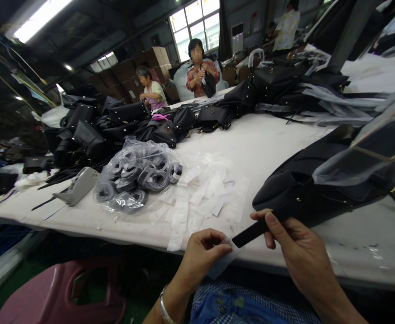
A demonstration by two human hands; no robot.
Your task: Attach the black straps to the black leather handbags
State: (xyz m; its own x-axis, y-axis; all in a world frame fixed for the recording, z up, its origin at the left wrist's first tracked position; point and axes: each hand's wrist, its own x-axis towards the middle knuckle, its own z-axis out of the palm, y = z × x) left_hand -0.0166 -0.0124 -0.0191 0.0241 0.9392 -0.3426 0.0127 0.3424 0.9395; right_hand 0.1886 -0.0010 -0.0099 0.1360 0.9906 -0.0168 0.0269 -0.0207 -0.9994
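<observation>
Between thumb and fingers, my left hand (206, 249) pinches a small translucent plastic sleeve (222, 264) at the table's front edge. My right hand (297, 245) is closed on a black strap (251, 232), whose flat end points left and lies close to the sleeve; whether the two touch I cannot tell. Just behind my right hand lies a black handbag (292, 189) with small gold studs. Clear plastic wrap (362, 157) covers part of its right side. Where the strap joins the bag is hidden by my fingers.
White slips (214, 186) lie scattered mid-table beside a clear bag of rolled grey straps (140, 173). A grey tape dispenser (79, 185) stands further left. Black handbags (116, 117) are heaped along the back. Two people (202, 74) sit across the table. A pink stool (59, 292) is below left.
</observation>
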